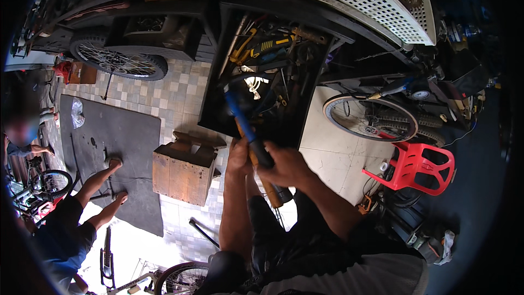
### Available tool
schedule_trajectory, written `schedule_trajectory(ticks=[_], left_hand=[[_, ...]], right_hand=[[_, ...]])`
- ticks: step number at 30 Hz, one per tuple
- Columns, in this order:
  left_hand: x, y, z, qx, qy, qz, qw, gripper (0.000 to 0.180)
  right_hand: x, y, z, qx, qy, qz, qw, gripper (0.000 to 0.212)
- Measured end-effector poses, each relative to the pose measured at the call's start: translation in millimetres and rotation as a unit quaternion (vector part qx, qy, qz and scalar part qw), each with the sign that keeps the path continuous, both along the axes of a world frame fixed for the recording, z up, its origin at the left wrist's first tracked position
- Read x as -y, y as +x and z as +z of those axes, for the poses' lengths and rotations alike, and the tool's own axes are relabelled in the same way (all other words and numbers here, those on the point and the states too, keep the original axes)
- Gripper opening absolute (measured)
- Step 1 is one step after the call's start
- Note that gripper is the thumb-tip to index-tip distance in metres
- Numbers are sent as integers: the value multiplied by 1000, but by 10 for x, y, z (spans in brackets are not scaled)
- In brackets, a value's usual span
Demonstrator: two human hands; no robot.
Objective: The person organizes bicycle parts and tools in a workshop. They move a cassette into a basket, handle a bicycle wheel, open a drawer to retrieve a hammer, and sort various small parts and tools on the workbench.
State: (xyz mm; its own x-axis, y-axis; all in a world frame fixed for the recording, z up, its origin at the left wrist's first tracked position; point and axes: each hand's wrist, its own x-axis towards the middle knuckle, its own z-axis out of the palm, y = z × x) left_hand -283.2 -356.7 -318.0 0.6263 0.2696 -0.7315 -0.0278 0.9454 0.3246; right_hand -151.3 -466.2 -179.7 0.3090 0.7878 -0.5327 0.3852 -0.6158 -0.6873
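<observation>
Both my hands are closed, close together in front of an open drawer of tools (295, 106). My right hand (286, 166) wraps round the black grip of a long blue-shafted tool (240, 114), whose upper end reaches over the drawer and is blurred and dark. In my left hand (238, 155) is an orange-brown handled tool (271, 191) with a dark butt end. The two handles lie side by side; the head of the orange-brown one is hidden. Inside the drawer are a yellow-and-black handled tool (270, 46) and several metal tools.
A wooden box stool (183, 172) stands left of my arms, beside a dark mat (131, 125) where another person's feet rest. A red plastic chair (420, 166) and a bicycle wheel (327, 112) lie to the right. A white perforated basket (376, 8) sits above the drawer.
</observation>
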Motion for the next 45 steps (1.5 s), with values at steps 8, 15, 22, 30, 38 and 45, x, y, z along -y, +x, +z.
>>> schedule_trajectory(ticks=[8,15,22,30,38,45], left_hand=[[-49,152,200,96,-34,132,986,71],[-206,131,349,50,-45,37,997,48],[-139,9,134,0,-20,-7,1000,53],[-125,37,164,-21,-37,21,999,51],[-106,14,62,-4,-36,16,999,48],[-123,-3,54,-5,-27,9,1000,48]], right_hand=[[-230,-122,110,111,74,23,991,69],[-341,-1,69,76,27,109,991,69],[-1350,1484,-435,350,-27,-18,936,73],[-1256,1610,-729,325,-106,128,931,70],[-853,1037,-625,360,-87,66,927,33],[-365,384,-844,176,-143,71,971,36]])
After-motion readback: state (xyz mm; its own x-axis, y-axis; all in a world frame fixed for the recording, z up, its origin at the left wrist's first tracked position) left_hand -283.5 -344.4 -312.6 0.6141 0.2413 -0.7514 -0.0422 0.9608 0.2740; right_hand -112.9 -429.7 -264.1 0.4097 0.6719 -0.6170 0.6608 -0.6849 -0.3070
